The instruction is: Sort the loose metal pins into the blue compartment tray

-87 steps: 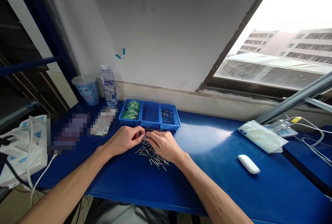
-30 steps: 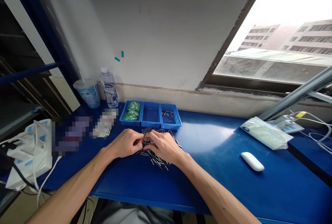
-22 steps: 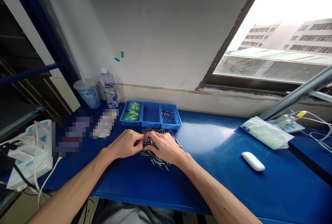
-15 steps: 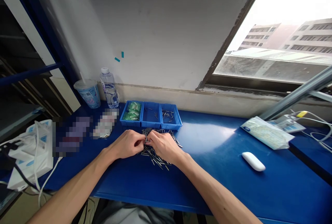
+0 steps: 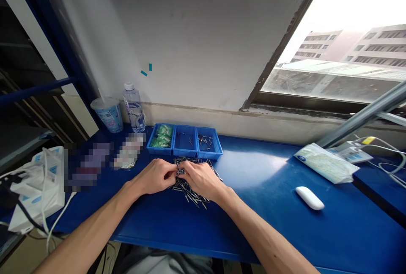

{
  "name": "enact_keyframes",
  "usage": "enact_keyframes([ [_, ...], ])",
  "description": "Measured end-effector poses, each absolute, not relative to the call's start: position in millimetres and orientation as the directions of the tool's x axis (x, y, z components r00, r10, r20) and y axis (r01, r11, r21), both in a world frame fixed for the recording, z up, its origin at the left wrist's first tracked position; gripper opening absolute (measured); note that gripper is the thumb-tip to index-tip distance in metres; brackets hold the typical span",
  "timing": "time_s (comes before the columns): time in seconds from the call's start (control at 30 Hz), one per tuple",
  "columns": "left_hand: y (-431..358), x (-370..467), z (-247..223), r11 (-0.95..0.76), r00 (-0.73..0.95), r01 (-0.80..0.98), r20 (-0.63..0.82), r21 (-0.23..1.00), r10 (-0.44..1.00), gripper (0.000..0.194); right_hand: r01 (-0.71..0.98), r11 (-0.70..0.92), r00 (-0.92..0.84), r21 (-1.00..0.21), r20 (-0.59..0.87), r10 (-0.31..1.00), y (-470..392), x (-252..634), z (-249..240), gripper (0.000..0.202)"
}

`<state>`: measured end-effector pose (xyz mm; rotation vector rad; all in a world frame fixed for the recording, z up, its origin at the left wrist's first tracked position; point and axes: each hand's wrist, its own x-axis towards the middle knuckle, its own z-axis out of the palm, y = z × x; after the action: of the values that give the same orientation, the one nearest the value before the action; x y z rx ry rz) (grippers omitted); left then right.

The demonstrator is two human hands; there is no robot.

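Observation:
My left hand (image 5: 160,176) and my right hand (image 5: 198,176) meet over a loose pile of thin metal pin-like pieces (image 5: 193,198) on the blue table. The left hand's thumb and index finger are pinched together at the pile's upper left. Right-hand fingers are curled in close beside them, thumb below. Whatever the fingertips grip is too small and too covered to name. Just behind the hands stand three joined blue bins: the left bin (image 5: 152,150) with green packets, the middle bin (image 5: 184,152) with a few pins, the right bin (image 5: 209,154) with several pins.
At the back left are a cup (image 5: 109,115) and a water bottle (image 5: 134,109). A white power strip (image 5: 53,181) with cables lies at far left, near blurred packets. On the right are a white oval case (image 5: 310,198), a tissue pack (image 5: 326,163) and a metal bar (image 5: 358,115).
The right fingers have shifted slightly at the pinch point, with a little more gap between thumb and index finger. The left hand and the bins look the same.

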<state>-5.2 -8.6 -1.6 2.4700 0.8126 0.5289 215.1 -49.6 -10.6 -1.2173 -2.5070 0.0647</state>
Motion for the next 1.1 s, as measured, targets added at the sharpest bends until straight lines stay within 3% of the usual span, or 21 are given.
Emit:
enact_keyframes([
  [0.1,-8.3,-5.2,-0.7,-0.717,0.749,0.443,0.218,0.538,0.626,0.025,0.758,0.636,-0.586,-0.144,0.277,0.761,-49.5,215.4,-11.7,0.018],
  [0.23,-8.3,-5.7,-1.2,-0.711,0.751,0.433,0.215,0.554,0.625,0.022,0.74,0.641,-0.576,-0.203,0.301,0.76,-50.3,213.7,-11.1,0.013],
  [0.77,-7.7,-6.3,-0.5,-0.705,0.745,0.436,0.216,0.56,0.632,0.023,0.723,0.667,-0.591,-0.179,0.339,0.732,-49.6,212.8,-15.8,0.016],
  [0.9,-8.7,-6.8,-0.7,-0.711,0.745,0.434,0.224,0.553,0.629,0.023,0.74,0.655,-0.58,-0.155,0.347,0.737,-49.4,212.8,-16.0,0.027],
  [1.1,-8.2,-7.0,0.6,-0.718,0.733,0.41,0.266,0.562,0.627,0.024,0.716,0.673,-0.562,-0.184,0.419,0.713,-49.5,214.5,-12.7,0.021],
])
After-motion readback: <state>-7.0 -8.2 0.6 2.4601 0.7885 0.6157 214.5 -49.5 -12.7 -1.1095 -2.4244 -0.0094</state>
